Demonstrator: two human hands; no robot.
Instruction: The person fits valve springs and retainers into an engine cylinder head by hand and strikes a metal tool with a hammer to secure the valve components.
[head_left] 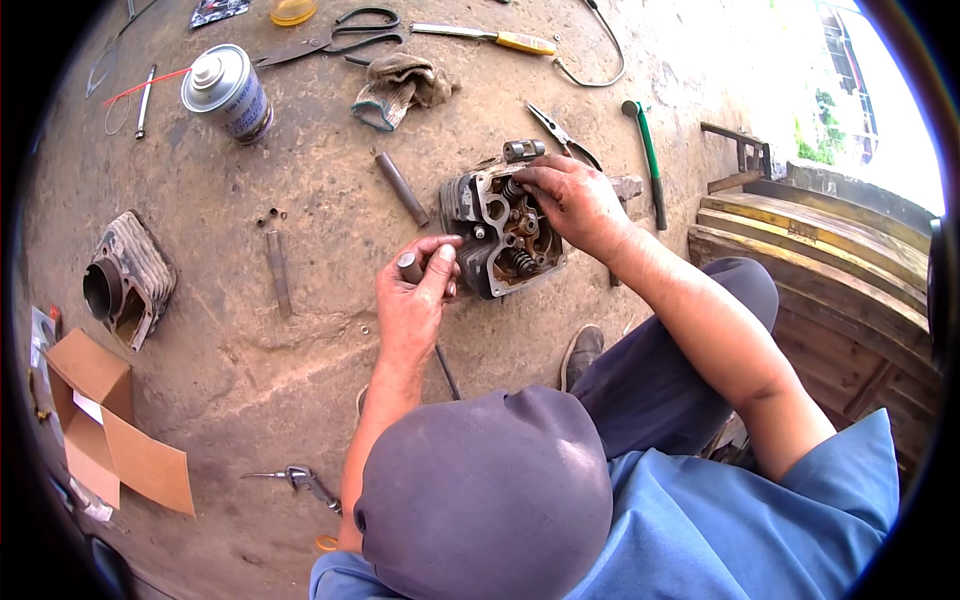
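An engine cylinder head [502, 230] with springs and an open cavity lies on the concrete in front of me. My right hand [570, 198] has its fingers closed at the upper spring [512, 188]; what lies between the fingertips is hidden. My left hand [420, 285] grips a short metal rod [408, 266], with its fingertips at the head's left side. A dark metal tube [397, 185] lies loose just left of the head. A small cylindrical metal part [523, 150] sits at its top, with pliers [550, 128] behind it.
Around lie a finned cylinder [140, 265], spray can [226, 100], glove [390, 90], scissors [300, 53], file [470, 35], green-handled hammer [648, 160], light tube [278, 275] and blow gun [300, 478]. A cardboard box [150, 465] is lower left, stacked planks [810, 240] at right.
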